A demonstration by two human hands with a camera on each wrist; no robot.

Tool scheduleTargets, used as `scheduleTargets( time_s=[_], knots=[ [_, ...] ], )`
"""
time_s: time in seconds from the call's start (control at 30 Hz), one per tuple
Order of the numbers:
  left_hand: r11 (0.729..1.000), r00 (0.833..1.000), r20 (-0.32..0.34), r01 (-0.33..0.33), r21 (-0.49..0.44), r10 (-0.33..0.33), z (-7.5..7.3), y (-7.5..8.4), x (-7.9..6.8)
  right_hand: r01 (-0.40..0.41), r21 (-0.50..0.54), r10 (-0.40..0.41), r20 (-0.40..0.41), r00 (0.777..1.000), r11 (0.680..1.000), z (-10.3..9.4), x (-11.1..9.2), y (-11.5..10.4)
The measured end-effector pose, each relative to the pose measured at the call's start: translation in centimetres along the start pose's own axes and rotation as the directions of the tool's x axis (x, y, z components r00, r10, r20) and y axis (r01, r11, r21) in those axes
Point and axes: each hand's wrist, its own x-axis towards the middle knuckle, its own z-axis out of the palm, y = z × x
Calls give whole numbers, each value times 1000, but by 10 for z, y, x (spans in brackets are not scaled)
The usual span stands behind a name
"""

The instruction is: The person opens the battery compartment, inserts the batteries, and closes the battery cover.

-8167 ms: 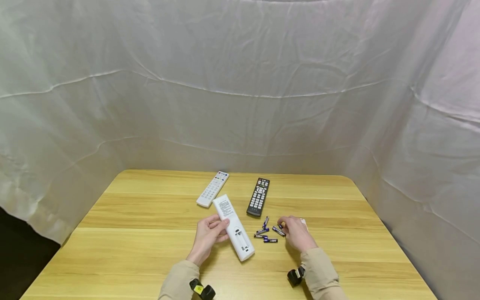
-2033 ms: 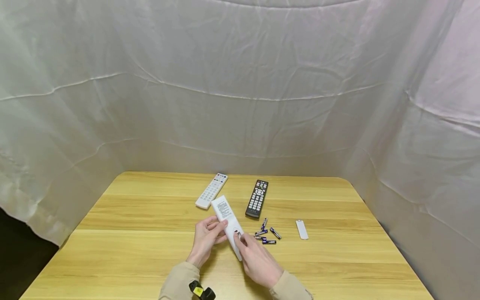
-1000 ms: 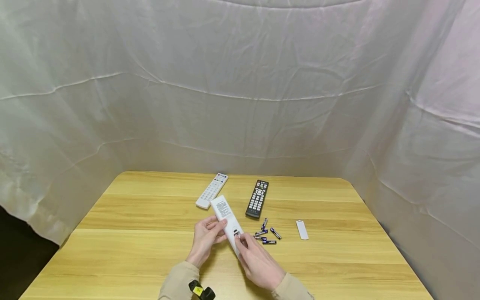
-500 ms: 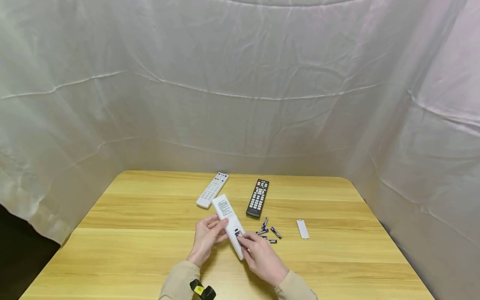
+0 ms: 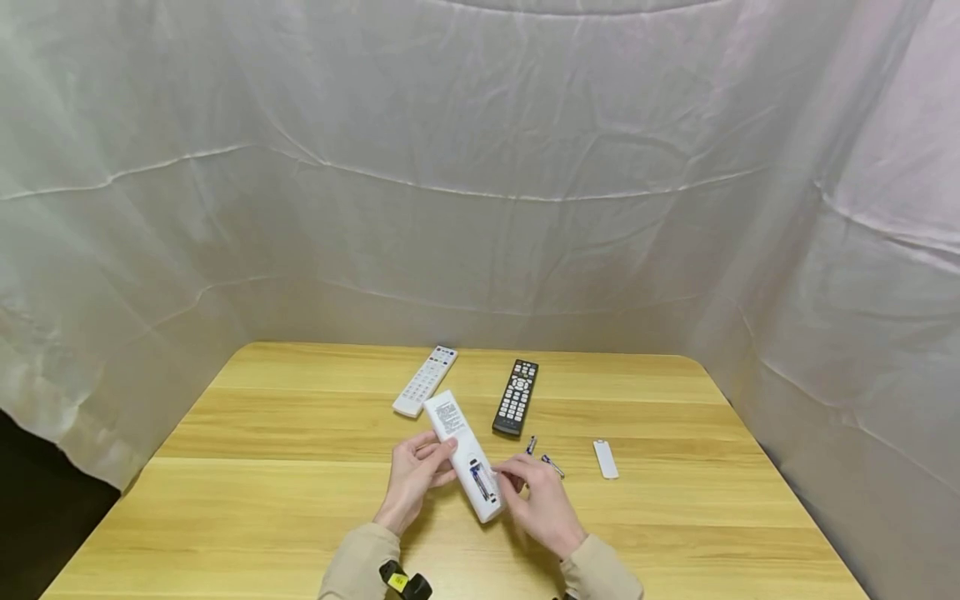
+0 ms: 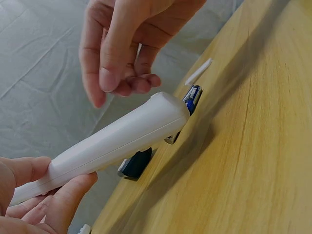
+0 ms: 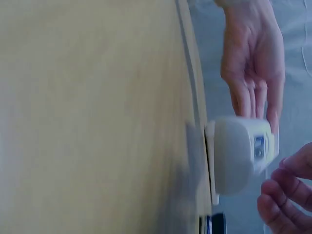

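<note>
On my feed the left hand (image 5: 415, 473) pinches a white remote (image 5: 453, 427) above the table (image 5: 262, 500), back upward, its battery compartment (image 5: 488, 478) showing one battery (image 5: 479, 481). The right hand (image 5: 546, 507) hangs just beside it, fingers loosely curled. I count one second white remote (image 5: 425, 382), one black remote (image 5: 515, 397), two visible loose batteries (image 5: 553, 467), one flat cover (image 5: 605, 459)
</note>
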Motion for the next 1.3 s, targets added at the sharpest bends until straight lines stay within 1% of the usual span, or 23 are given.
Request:
scheduleTargets(
  time_s=[0.07,0.13,0.23,0.3,0.43,0.57,0.67,0.83,1.0,1.2,1.3],
  knots=[
    [1000,1000,3,-2,2,2,0,0,0,-49,-12,49,8,999,999,-4,2,5],
    [1000,1000,7,-2,5,2,0,0,1,-115,-15,116,38,993,993,-9,5,10],
    [1000,1000,14,-3,10,2,0,0,2,-206,-47,209,83,974,977,-18,8,18],
    [1000,1000,20,-2,12,2,0,0,2,-240,-87,248,97,964,967,-23,9,24],
    [1000,1000,25,0,12,-1,-1,0,5,-248,-211,268,73,961,946,-33,9,36],
    [1000,1000,22,8,15,-8,-1,0,6,-276,-269,308,82,948,923,-39,7,44],
    [1000,1000,26,7,20,-8,-2,-1,4,-309,-274,352,125,928,911,-42,5,48],
    [1000,1000,30,9,19,-10,-3,-2,1,-331,-275,388,189,902,903,-43,1,51],
    [1000,1000,18,4,9,-4,-3,0,1,-340,-259,398,218,891,904,-45,3,52],
    [1000,1000,14,5,1,-5,-4,0,3,-369,-257,432,264,862,893,-48,6,55],
    [1000,1000,14,4,0,-4,-5,-1,4,-372,-256,436,276,856,892,-49,7,56]
  ],
)
